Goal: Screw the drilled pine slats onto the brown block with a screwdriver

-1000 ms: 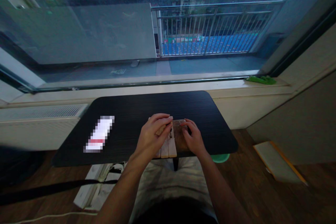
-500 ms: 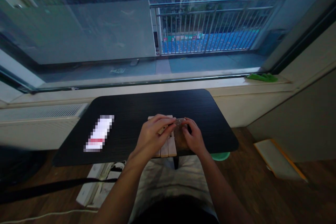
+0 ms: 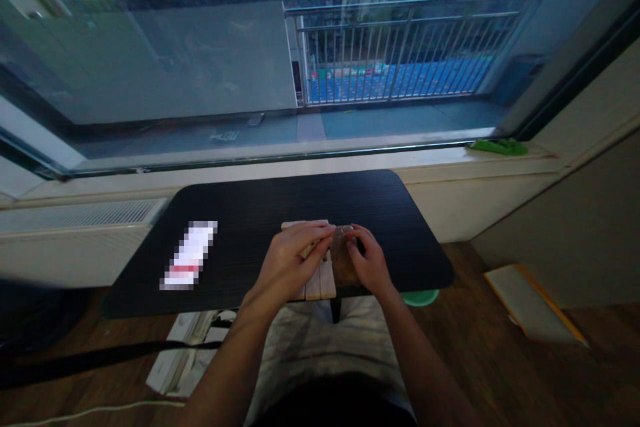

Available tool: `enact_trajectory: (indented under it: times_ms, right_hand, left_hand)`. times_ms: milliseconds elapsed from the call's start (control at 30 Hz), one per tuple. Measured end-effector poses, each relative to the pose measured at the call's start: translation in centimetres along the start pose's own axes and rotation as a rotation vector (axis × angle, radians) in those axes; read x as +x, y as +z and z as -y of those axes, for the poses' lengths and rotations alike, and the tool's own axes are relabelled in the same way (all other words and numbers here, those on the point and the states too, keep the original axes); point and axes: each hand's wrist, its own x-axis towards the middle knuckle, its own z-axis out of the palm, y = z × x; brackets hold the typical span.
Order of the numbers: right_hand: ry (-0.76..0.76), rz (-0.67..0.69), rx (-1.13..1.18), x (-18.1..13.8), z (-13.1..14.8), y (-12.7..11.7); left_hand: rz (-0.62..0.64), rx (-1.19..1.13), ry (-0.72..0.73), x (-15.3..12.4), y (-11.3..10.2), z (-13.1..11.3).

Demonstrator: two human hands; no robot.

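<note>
On the near side of a black table (image 3: 240,213) lies a pale wooden board (image 3: 320,283) made of slats, with small dark holes or marks partly under my fingers. Beside it, on the right, is a see-through brownish packet (image 3: 344,260). My left hand (image 3: 295,253) reaches over the board, fingers and thumb pressed together at the packet's upper left edge. Thumb and forefinger of my right hand (image 3: 369,257) pinch the packet's upper right edge. What the packet contains is too dim to tell.
A blurred-out white phone-like object (image 3: 190,255) lies on the table's left. Behind the table runs a window sill (image 3: 350,161) with a green cloth (image 3: 500,147). A green basin (image 3: 420,298) shows below the table's right edge. A white box (image 3: 173,360) stands on the floor at left.
Almost nothing has moved. The fingers of my left hand have shifted very slightly at the packet's edge; my right hand keeps its place.
</note>
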Motion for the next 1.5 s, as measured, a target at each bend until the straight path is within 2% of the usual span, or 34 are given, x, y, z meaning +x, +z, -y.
enact_trajectory:
  times_ms: [200, 400, 567, 767, 1000, 1233, 1500]
  right_hand:
    - [-0.008, -0.008, -0.004, 0.0, 0.1, 0.0]
    - [-0.005, 0.007, -0.013, 0.0, 0.1, -0.1]
    - [-0.010, 0.003, -0.010, 0.0, 0.1, -0.1]
    - [-0.016, 0.002, -0.008, 0.0, 0.1, -0.1]
    - [-0.011, -0.001, -0.016, 0.0, 0.0, -0.1]
    - [-0.018, 0.005, -0.017, 0.0, 0.1, -0.2]
    - [0.000, -0.005, -0.010, 0.0, 0.2, -0.1]
  left_hand:
    - [0.026, 0.003, -0.030, 0.1, -0.1, -0.1]
    - [0.028, 0.016, -0.156, -0.1, -0.2, -0.6]
    - [-0.003, 0.034, -0.102, -0.2, -0.1, -0.1]
    - [-0.096, 0.103, 0.012, -0.1, 0.1, 0.5]
    - [-0.086, 0.155, -0.098, -0.4, 0.2, 0.4]
    - [-0.067, 0.114, -0.011, -0.2, 0.2, 0.4]
    - [-0.057, 0.082, -0.025, -0.3, 0.2, 0.2]
